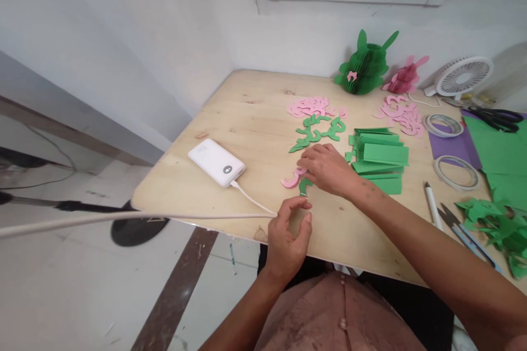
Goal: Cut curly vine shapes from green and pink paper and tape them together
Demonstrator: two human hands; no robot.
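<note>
My right hand [327, 169] reaches in over the table with its fingers bent down onto a small green paper cutout [303, 186]. A curved pink paper cutout [290, 181] lies at its fingertips, partly under them. Just below the green piece is my left hand [290, 236], index finger and thumb curved with a gap between them; the index fingertip is close to the piece's lower end. Beyond my hands lie more curly green paper cutouts [315, 136] and a pile of pink cutouts [310, 107].
Folded green paper [382, 153] stands right of my right hand. A white power bank [216, 162] with a cable lies left. Scissors [463, 230], a pen [432, 205], tape rolls [457, 173] and green scraps [500, 225] lie right. Behind are paper figures [364, 68] and a fan [463, 77].
</note>
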